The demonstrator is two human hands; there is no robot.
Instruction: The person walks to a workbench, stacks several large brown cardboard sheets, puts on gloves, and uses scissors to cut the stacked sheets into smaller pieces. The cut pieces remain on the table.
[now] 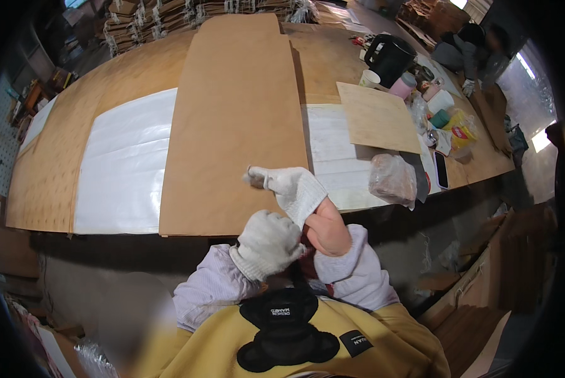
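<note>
White glove [295,189] is at the right hand [329,233], above the near part of the brown sheet [232,107]. The wooden table [56,164] is the largest thing, and this sheet lies lengthwise across it, its near end at the table's front edge, probably so that the person can reach it easily. The thin board [380,116], the black kettle [392,60] and the wrapped block [392,179] are gathered on the right side, perhaps to leave the middle free. Both hands are close before the body, I think because one helps the other at the cuff. The left hand [270,242], gloved, has its fingers curled together; I cannot tell if it grips anything. The right shows bare skin below the cuff, but its fingertips are hidden, so I cannot tell whether they are inside the glove or pinching it. A co-worker [465,53] at far right is dim and partly cut by the dark rim
</note>
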